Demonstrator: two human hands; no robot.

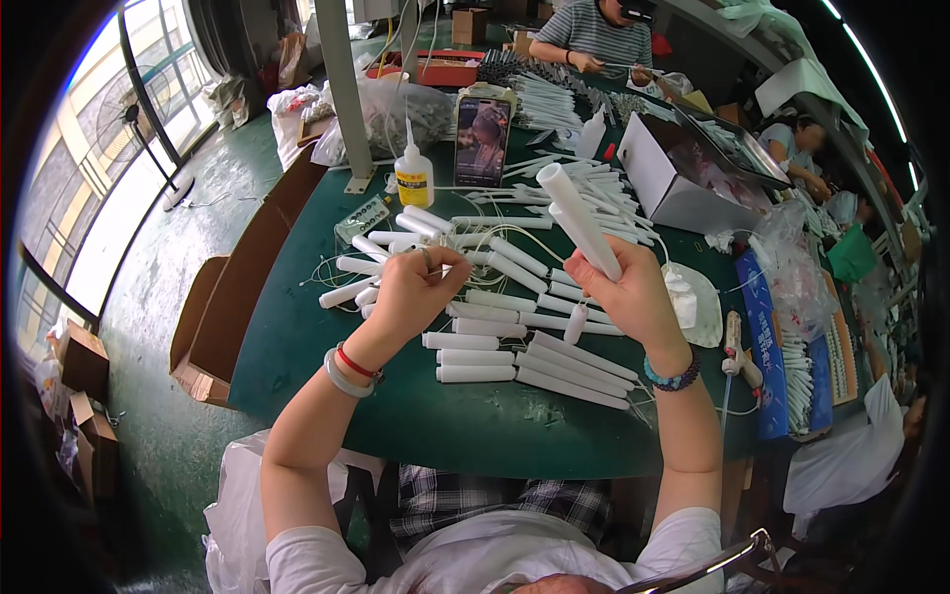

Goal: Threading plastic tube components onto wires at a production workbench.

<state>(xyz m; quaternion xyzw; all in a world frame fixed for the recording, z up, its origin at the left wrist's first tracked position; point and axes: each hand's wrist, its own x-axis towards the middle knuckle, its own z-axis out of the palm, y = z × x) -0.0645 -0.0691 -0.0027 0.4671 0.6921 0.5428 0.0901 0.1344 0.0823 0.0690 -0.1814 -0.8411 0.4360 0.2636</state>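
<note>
My right hand [630, 290] is closed around white plastic tubes [582, 226], apparently two lying together, raised above the table and tilted up to the left. A thin white cord [532, 238] loops between the hands, and a small white cylinder [576, 323] hangs below my right hand. My left hand [420, 286] is raised over the tubes on the table, thumb and fingertips pinched together; what they hold is too small to make out. Beneath both hands lie many loose white tubes [477, 357] with thin wires, the nearest ones in rows.
A glue bottle [414, 180] and a propped phone [482, 142] stand behind on the green table [445, 436]. A glue gun [734, 348] lies right, beside a blue box [767, 381]. A white carton [673, 178] is farther back. Two people [597, 40] work beyond.
</note>
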